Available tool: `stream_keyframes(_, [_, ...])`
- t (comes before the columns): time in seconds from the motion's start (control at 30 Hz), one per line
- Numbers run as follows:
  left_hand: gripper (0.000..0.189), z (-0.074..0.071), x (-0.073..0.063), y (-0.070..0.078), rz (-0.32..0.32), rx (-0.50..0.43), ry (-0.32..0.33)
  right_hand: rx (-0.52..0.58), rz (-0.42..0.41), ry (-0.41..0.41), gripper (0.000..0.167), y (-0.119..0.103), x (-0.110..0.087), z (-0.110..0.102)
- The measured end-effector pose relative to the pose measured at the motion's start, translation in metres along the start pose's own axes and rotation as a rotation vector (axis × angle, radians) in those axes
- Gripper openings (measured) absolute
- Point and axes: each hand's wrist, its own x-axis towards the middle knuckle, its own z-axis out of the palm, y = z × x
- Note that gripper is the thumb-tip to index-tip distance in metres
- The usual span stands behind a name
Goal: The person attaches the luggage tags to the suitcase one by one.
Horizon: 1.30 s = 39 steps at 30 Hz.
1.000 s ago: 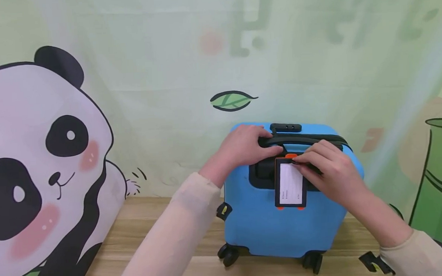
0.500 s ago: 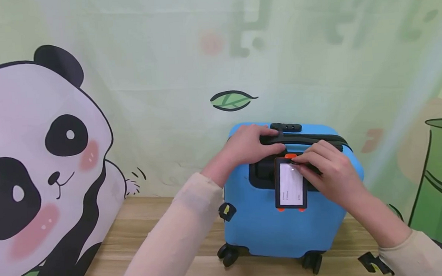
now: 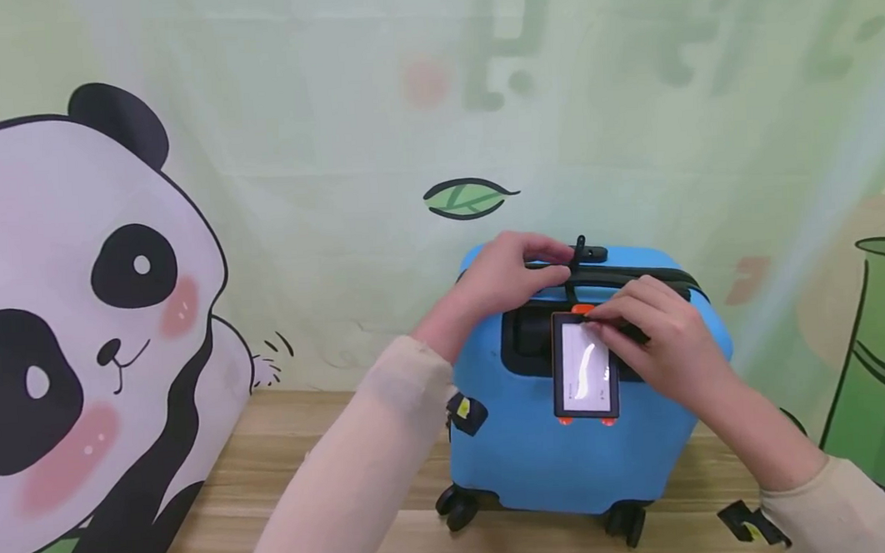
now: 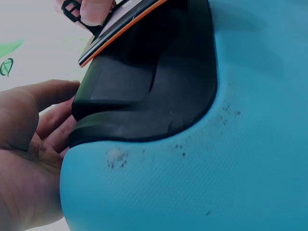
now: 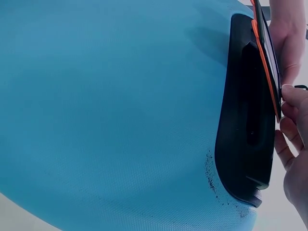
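A luggage tag (image 3: 586,369) with a white card in a black frame with orange edges hangs against the front of a blue suitcase (image 3: 565,462). Its black strap (image 3: 579,248) passes over the suitcase's top handle (image 3: 615,277), one end sticking up. My left hand (image 3: 508,271) reaches over the handle from the left, thumb and fingertips pinching the strap. With thumb and fingers my right hand (image 3: 659,336) pinches the top of the tag by the strap. A small black buckle (image 4: 72,9) shows beside the right thumb in the left wrist view. The left fingertips are hidden in both wrist views.
The suitcase stands on casters (image 3: 458,507) on a wood-grain surface (image 3: 309,450). A combination lock (image 3: 595,254) sits on its top. Behind hangs a printed backdrop (image 3: 331,149) with a panda, a leaf and bamboo.
My left hand has moved slightly up and to the right, and the strap end now stands higher above the handle. The right hand keeps its pinch on the tag's top.
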Motion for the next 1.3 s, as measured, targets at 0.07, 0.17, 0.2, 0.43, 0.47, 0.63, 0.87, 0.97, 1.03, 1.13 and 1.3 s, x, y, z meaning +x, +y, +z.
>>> stream_keyframes(0.07, [0.033,0.001,0.001,0.001,0.002,-0.014,0.015,0.009,0.018,-0.001,0.033,0.000,0.000,0.000])
stream_keyframes(0.17, [0.029,0.004,0.003,0.005,-0.006,-0.017,0.052,0.028,0.058,-0.002,0.032,0.001,0.001,-0.001])
stream_keyframes(0.2, [0.027,0.006,0.004,0.006,-0.012,-0.018,0.067,0.037,0.073,-0.001,0.032,0.001,0.001,-0.001])
stream_keyframes(0.43, [0.018,0.022,0.009,0.011,-0.032,0.002,0.167,0.106,0.132,0.019,0.027,0.005,0.003,-0.005])
stream_keyframes(0.47, [0.018,0.023,0.009,0.012,-0.025,0.010,0.179,0.110,0.139,0.021,0.026,0.006,0.003,-0.006])
stream_keyframes(0.63, [0.016,0.028,0.009,0.012,0.058,0.067,0.223,0.111,0.190,0.010,0.023,0.010,0.005,-0.010])
stream_keyframes(0.87, [0.012,0.027,0.005,0.009,0.192,0.125,0.232,0.116,0.273,-0.033,0.020,0.012,0.009,-0.015])
stream_keyframes(0.97, [0.014,0.025,0.002,0.008,0.227,0.152,0.212,0.137,0.320,-0.054,0.018,0.013,0.012,-0.015])
stream_keyframes(1.03, [0.014,0.024,0.001,0.007,0.241,0.171,0.200,0.152,0.364,-0.071,0.017,0.013,0.015,-0.016])
stream_keyframes(1.13, [0.016,0.021,-0.001,0.008,0.250,0.191,0.188,0.184,0.431,-0.098,0.014,0.014,0.020,-0.019])
stream_keyframes(1.3, [0.017,0.019,-0.002,0.008,0.261,0.228,0.187,0.208,0.520,-0.153,0.012,0.014,0.025,-0.023])
